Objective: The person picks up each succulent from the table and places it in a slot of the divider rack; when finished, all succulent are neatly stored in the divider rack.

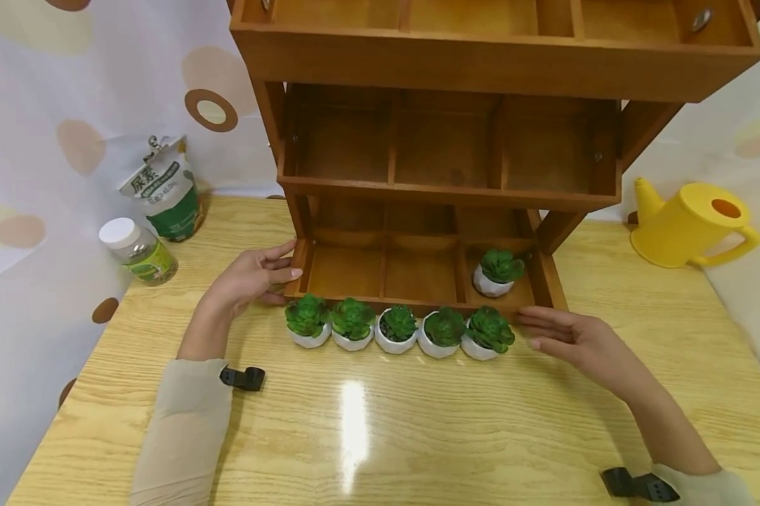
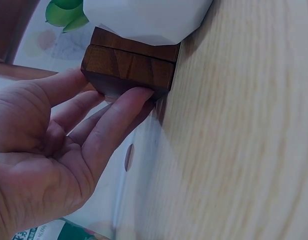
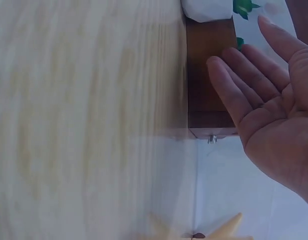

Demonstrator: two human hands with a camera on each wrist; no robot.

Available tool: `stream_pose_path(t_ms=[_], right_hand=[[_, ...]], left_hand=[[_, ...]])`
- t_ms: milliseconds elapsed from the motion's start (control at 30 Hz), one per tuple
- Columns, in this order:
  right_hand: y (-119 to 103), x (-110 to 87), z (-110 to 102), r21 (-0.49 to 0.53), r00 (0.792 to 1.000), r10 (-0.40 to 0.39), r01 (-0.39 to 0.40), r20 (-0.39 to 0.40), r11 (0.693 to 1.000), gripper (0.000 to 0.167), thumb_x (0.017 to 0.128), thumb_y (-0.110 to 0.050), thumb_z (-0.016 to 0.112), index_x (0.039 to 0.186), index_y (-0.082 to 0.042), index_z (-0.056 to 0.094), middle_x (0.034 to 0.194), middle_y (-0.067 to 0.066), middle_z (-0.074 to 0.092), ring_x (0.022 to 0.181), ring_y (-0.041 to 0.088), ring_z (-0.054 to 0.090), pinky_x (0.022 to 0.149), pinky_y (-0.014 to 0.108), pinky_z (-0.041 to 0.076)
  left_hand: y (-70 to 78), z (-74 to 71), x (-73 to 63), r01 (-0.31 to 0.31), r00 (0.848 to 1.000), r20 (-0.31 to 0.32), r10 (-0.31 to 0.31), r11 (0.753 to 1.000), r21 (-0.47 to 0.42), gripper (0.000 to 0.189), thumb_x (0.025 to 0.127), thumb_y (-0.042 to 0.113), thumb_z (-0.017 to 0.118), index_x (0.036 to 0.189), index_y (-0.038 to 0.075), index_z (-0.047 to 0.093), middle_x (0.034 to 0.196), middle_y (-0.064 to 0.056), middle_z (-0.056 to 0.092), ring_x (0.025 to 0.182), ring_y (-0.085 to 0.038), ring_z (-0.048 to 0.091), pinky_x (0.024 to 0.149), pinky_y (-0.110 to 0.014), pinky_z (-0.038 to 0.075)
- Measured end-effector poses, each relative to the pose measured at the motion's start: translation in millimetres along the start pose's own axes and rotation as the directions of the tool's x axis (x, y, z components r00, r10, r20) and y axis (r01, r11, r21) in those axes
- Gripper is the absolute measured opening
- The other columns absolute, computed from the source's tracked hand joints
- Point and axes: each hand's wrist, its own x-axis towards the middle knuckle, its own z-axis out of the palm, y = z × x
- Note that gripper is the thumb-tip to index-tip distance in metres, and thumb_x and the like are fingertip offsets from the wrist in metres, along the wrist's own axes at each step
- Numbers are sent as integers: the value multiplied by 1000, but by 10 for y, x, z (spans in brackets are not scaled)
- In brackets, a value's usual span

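Brown wooden shelf (image 1: 449, 195) on the worktop (image 1: 481, 436), five potted succulents (image 1: 396, 343) in a row along its near side.
I have the left hand (image 1: 253, 277) gripping the lowest tier's left end, thumb at the rim. The right hand (image 1: 570, 336) is at that tier's near right corner, fingers straight; from here I cannot tell whether they press on the wood. A sixth plant (image 1: 499, 273) sits in the tier's right compartment. Far left are a jar (image 1: 147, 260) and a pouch (image 1: 171, 200); far right, a yellow watering can (image 1: 677, 228).
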Motion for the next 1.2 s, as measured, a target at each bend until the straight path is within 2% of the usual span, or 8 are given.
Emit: stream_pose_path(t_ms=[400, 467, 667, 767, 967, 1067, 1133, 1200], right_hand=[[-26, 60, 55, -11, 1000, -3, 3, 29, 1000, 50, 100, -26, 67, 145, -7, 55, 139, 21, 62, 112, -7, 64, 86, 19, 58], [-37, 84, 76, -2, 999, 0, 0, 45, 1000, 54, 99, -26, 67, 147, -6, 53, 142, 21, 59, 117, 1, 65, 88, 20, 58], [-88, 146, 137, -36, 995, -2, 5, 98, 999, 65, 97, -27, 71, 152, -3, 46, 152, 27, 47, 129, 42, 59, 92, 30, 60], [-108, 167, 159, -33, 993, 9, -5, 121, 999, 71, 95, -26, 73, 153, 0, 42, 153, 29, 43, 130, 46, 56, 93, 33, 59], [-131, 188, 195, -57, 988, 35, -27, 151, 998, 82, 90, -30, 78, 156, -3, 38, 154, 28, 43, 130, 41, 58, 98, 40, 57], [-147, 201, 221, -135, 989, 29, -10, 145, 991, 83, 87, -39, 80, 155, -10, 42, 149, 21, 51, 110, 25, 66, 87, 34, 58], [-156, 211, 242, -180, 991, 16, 9, 136, 984, 83, 85, -43, 81, 154, -14, 45, 145, 15, 56, 97, 13, 62, 77, 27, 54], [-162, 225, 257, -210, 991, -5, 33, 133, 977, 81, 84, -45, 81, 152, -17, 47, 141, 12, 59, 93, 7, 58, 74, 23, 50]], left_hand=[[13, -4, -15, -7, 1000, 4, 7, 1000, -14, 68, 102, 18, 63, 161, 24, 29, 164, -20, 30, 145, -37, 44, 94, -48, 58], [15, -5, -17, -7, 1000, 4, 7, 1000, -14, 69, 102, 18, 63, 161, 24, 29, 164, -20, 30, 145, -37, 43, 94, -47, 58], [16, -2, -19, -5, 1000, 9, 5, 1000, -14, 69, 102, 18, 63, 162, 24, 28, 164, -21, 29, 145, -37, 43, 93, -46, 59], [11, -3, -11, -5, 1000, 16, 6, 1000, -16, 69, 102, 18, 63, 162, 24, 27, 165, -21, 29, 145, -37, 43, 93, -47, 59], [2, -19, 12, -7, 1000, 14, 8, 1000, -19, 69, 102, 18, 63, 162, 24, 28, 164, -21, 29, 145, -37, 43, 93, -48, 58], [-2, -25, 11, -11, 1000, 16, 11, 1000, -21, 70, 102, 18, 62, 162, 24, 27, 165, -21, 29, 145, -38, 43, 94, -49, 58], [-3, -26, 7, -11, 1000, 18, 11, 1000, -22, 70, 102, 18, 62, 162, 24, 27, 165, -21, 28, 145, -38, 42, 94, -49, 58], [-7, -27, 5, -9, 1000, 17, 10, 1000, -22, 69, 102, 18, 62, 162, 24, 27, 165, -21, 28, 145, -38, 43, 94, -49, 58]])
